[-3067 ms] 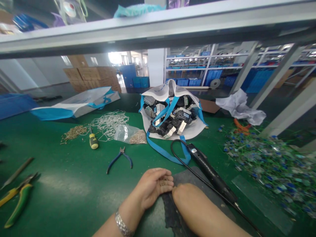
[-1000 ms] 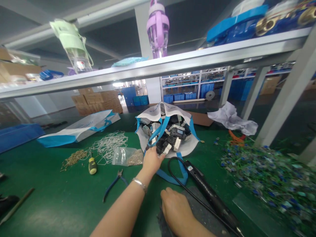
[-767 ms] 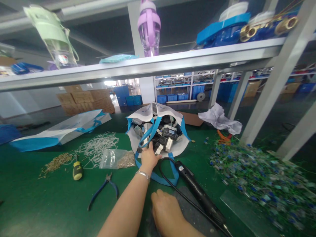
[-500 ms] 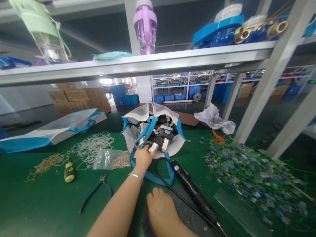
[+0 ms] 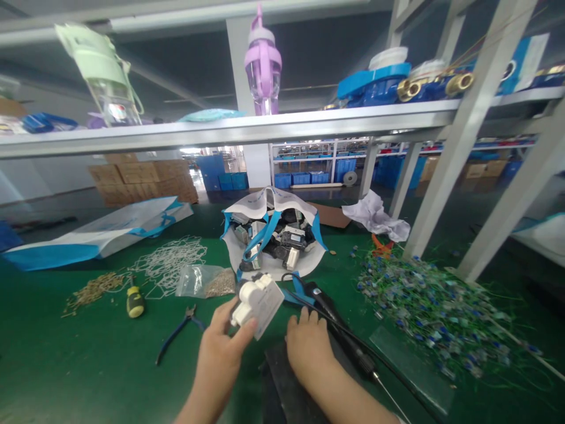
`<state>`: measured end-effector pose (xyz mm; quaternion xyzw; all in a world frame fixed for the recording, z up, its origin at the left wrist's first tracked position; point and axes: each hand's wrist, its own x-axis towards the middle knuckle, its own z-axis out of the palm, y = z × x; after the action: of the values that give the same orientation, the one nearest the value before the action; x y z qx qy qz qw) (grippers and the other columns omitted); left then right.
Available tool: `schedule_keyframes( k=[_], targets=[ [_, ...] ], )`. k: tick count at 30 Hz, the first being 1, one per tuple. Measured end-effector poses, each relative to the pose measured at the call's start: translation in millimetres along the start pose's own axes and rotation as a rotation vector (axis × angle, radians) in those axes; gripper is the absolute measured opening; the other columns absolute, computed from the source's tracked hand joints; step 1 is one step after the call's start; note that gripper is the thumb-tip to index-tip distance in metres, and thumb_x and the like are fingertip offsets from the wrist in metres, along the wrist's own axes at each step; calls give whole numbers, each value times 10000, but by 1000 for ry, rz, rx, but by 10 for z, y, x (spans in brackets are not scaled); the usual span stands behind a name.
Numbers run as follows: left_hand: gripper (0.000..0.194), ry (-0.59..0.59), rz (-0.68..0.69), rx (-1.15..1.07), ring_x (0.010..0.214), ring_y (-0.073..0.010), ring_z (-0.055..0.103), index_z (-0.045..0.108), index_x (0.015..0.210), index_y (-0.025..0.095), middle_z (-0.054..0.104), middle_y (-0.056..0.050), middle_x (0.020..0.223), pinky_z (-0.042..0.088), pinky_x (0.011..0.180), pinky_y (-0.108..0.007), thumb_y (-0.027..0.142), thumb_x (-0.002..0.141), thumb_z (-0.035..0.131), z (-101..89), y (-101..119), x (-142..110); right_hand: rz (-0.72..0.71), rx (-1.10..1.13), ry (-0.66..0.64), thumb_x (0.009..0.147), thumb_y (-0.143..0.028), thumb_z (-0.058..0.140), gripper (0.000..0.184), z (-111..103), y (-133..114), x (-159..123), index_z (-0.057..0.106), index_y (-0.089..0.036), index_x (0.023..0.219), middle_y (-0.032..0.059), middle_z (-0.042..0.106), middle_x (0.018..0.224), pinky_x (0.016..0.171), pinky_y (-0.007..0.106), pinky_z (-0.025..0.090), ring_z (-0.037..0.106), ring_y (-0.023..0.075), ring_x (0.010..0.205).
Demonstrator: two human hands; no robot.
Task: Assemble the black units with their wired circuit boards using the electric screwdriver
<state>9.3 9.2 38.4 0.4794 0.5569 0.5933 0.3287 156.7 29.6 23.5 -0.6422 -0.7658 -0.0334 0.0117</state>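
Note:
My left hand (image 5: 227,338) is closed on a white plastic module (image 5: 258,303) with rounded raised parts and a flat plate, held above the green table in front of the bag. Behind it stands an open white and blue bag (image 5: 229,250) filled with black and white device parts (image 5: 293,238). My right hand (image 5: 309,344) is low over a dark mat (image 5: 286,377), its fingers bent downward; what lies under them is hidden. Just to its right is a black electric screwdriver (image 5: 348,341) with a cable, its bit pointing toward the lower right.
Pliers (image 5: 174,335), a yellow screwdriver (image 5: 135,301), white wire seals (image 5: 172,265) and a plastic bag of small parts (image 5: 207,281) lie left. A green-wired heap (image 5: 436,312) covers the right. The shelf (image 5: 212,132) overhead carries bottles and blue meters; metal posts (image 5: 445,171) stand right.
My left hand has come back out of the bag toward me, now with the white module. My right hand has shifted slightly forward and right. The view has tilted up a little.

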Motion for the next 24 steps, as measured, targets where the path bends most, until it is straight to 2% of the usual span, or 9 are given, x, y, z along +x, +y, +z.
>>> schedule_keyframes(
  k=[3,8,11,15,16,18,20,21,24],
  targets=[
    [466,-56,50,74,990,-265,495,613,983,168,530,-96,1033,400,879,-367,338,556,692,107,-142,-271,21,-21,59,834,-93,388,308,-72,271,27,542,-62,1099,237,420,1217,855,491,299,367,360,1126],
    [430,-394,463,372,1097,-281,437,615,1014,243,458,-122,1181,409,889,-380,219,585,633,366,-400,-526,121,-28,30,805,-66,417,311,-48,719,82,518,-25,1097,218,588,912,684,368,429,578,296,838],
    [262,-517,570,457,1119,-244,440,629,941,319,531,-84,1142,416,893,-355,222,706,564,456,-481,-620,172,-22,-8,774,-86,478,401,54,845,102,455,-18,1169,200,604,849,658,347,444,598,285,793],
    [154,-460,555,437,1137,-245,429,630,878,309,542,-74,1136,360,951,-399,296,769,523,455,-555,-723,211,9,-23,741,-102,499,508,153,878,116,384,-28,1230,204,592,908,675,343,442,593,278,825],
    [176,-459,548,430,1146,-260,417,622,902,298,514,-81,1174,359,951,-407,332,740,562,444,-563,-739,216,24,-26,734,-100,498,511,162,878,120,387,-31,1228,203,591,913,674,341,441,593,277,826],
    [380,-445,515,429,1156,-294,397,585,996,270,449,-110,1243,365,940,-419,382,641,658,425,-555,-749,221,59,-27,719,-91,504,503,160,881,129,407,-37,1210,200,594,906,663,341,441,594,282,818],
    [562,-481,438,446,1112,-311,438,546,1067,243,471,-133,1213,398,903,-410,360,547,725,423,-505,-726,221,105,-27,697,-92,530,480,118,903,137,447,-44,1168,187,605,871,647,346,443,598,290,793],
    [579,-516,379,456,1056,-304,486,539,1073,235,516,-131,1156,424,868,-394,327,534,729,426,-467,-703,219,131,-23,685,-100,551,465,77,925,137,469,-52,1141,177,610,852,640,349,445,600,292,778],
    [452,-612,231,472,899,-249,568,561,1015,240,604,-73,985,455,792,-335,225,576,669,425,-342,-594,199,229,21,684,-153,587,417,-137,1032,122,498,-104,1088,132,613,862,668,331,447,595,265,789]
  ],
)
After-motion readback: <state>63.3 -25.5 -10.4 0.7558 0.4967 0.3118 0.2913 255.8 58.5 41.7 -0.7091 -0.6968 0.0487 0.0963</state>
